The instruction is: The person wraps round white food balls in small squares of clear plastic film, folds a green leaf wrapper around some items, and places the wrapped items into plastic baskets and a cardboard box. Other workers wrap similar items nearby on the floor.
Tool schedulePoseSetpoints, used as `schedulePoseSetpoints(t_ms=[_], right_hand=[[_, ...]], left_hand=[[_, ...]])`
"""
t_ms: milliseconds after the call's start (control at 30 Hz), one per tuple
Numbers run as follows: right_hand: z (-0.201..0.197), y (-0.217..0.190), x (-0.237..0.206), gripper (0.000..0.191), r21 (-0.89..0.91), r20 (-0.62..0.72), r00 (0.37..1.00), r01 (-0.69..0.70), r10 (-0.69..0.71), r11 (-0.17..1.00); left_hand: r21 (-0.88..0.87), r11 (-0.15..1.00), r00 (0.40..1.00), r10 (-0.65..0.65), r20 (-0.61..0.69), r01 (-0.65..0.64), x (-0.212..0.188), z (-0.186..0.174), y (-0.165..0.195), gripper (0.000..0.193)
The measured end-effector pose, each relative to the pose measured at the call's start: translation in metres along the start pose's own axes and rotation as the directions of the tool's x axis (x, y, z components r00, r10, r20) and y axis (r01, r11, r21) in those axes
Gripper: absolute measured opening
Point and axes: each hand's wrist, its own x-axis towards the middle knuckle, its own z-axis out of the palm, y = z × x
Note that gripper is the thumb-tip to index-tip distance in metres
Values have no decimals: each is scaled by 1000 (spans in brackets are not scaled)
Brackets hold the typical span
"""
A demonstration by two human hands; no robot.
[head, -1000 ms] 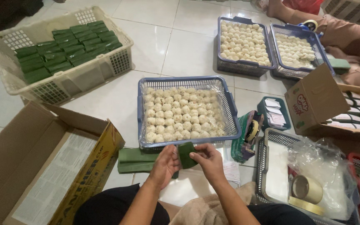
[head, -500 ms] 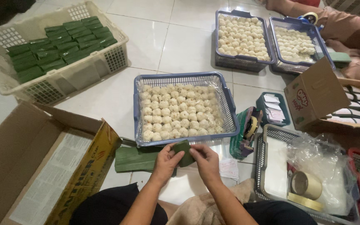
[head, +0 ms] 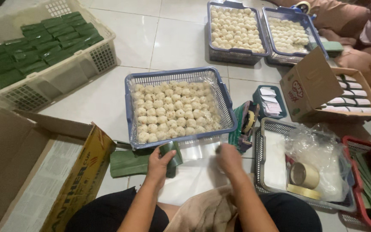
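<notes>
Left hand (head: 162, 160): closed around a rolled green leaf wrap (head: 171, 155), fingers curled over its near side, thumb underneath. The roll sits just in front of the near rim of the blue basket (head: 130, 112), above a white sheet (head: 194, 180) spread on the floor.

Right hand (head: 227, 155): seen from the back, fingers bent downward over the white sheet; whether it pinches anything cannot be told.

Handling note, as a judgement: the wrap wants firm, even pressure along its length so the leaf does not spring open; the overlap is best kept under the fingers, and the roll kept low over the sheet.

Leaf wrap: dark glossy green, short and cylindrical, one open end showing toward the basket. Probably pliable, and prone to splitting along the grain if creased hard.

Adjacent items: flat folded leaves (head: 129, 162), just left of the left hand, on the floor. Blue basket filled with pale round dough balls (head: 172, 114) on a clear liner. Open cardboard box (head: 35, 172) at near left. White basket (head: 89, 60) of finished green wraps at far left. Tape rolls (head: 303, 175) in a grey basket at right.
</notes>
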Motion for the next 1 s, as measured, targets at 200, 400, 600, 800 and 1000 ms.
schedulePoseSetpoints(t_ms=[200,400,600,800,1000], right_hand=[[2,39,-10,19,-131,-90,976,-210,199,969],[9,14,-26,18,-210,-182,980,-120,82,970],[-9,9,-24,17,-328,-92,991,-124,99,937],[-21,32,-12,27,64,33,987,-158,156,985],[-13,38,-24,28,29,11,975,-220,220,975]], left_hand=[[-165,981,988,-80,131,101,-5,-2,8,32],[-178,979,988,-76,137,100,-9,-11,10,45],[-180,977,989,-93,116,113,-10,-11,7,60],[-184,980,989,-47,139,72,-4,-14,-1,58],[-172,980,990,-81,115,100,-2,-11,-5,61]])
